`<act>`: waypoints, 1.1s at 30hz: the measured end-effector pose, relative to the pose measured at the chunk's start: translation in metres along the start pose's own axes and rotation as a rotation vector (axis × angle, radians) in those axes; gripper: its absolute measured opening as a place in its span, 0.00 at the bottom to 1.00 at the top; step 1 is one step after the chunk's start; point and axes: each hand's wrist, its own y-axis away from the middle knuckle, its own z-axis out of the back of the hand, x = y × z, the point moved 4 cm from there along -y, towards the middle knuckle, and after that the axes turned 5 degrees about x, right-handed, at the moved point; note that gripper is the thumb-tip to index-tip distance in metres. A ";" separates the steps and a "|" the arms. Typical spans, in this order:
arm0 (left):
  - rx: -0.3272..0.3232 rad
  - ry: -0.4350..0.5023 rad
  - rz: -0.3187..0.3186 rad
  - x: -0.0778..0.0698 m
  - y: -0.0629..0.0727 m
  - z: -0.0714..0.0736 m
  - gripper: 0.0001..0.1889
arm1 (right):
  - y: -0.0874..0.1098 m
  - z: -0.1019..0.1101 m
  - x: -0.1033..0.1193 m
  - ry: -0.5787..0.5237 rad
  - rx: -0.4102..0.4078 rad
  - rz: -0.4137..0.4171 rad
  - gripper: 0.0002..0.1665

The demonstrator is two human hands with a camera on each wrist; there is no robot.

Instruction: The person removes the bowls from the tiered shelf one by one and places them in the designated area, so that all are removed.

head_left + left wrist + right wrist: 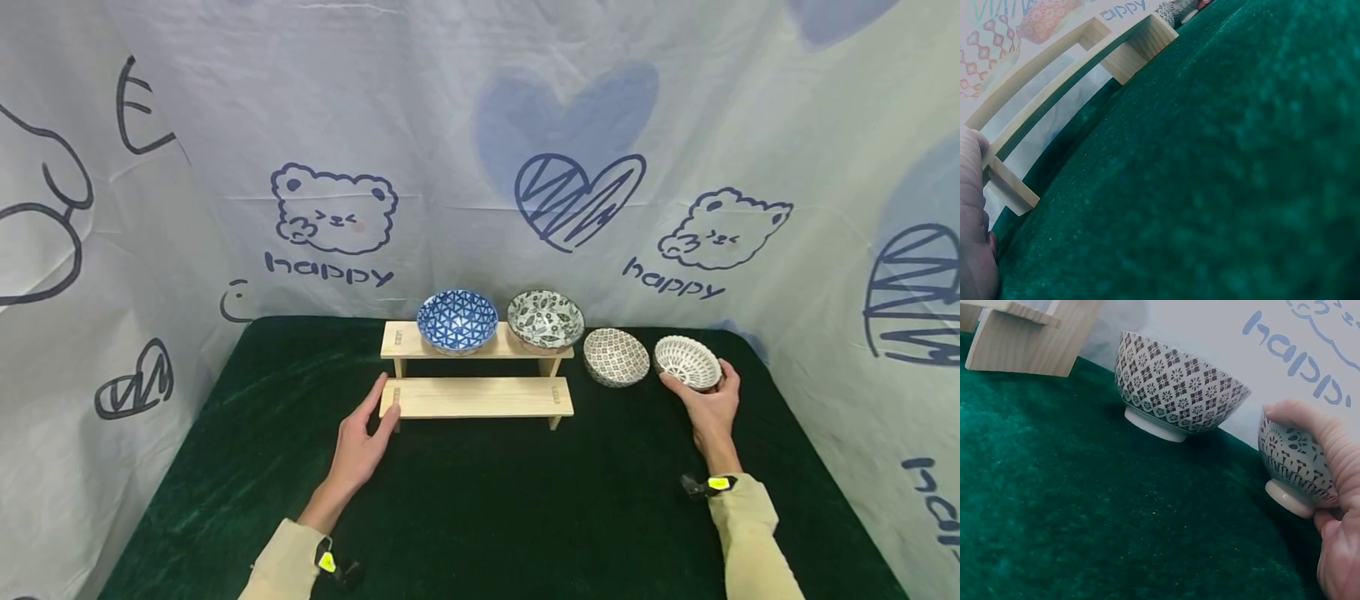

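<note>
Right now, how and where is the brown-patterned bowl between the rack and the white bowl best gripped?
The brown-patterned bowl is probably best pinched at its near rim, coming from the front: the walls flare above a narrow foot, while the rack and the white bowl held in the right hand flank it.

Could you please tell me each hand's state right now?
Left hand: open, touching the lower pale rectangular wooden shelf.
Right hand: holding the rightmost round, white, dark-patterned ceramic bowl.
</note>
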 end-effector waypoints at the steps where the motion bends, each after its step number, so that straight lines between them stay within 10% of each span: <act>1: 0.000 0.000 0.002 0.000 0.000 0.000 0.35 | 0.000 0.000 -0.001 0.000 0.000 0.000 0.62; 33: -0.013 -0.001 -0.011 -0.002 -0.001 -0.001 0.34 | 0.007 0.000 0.008 0.129 0.110 -0.023 0.73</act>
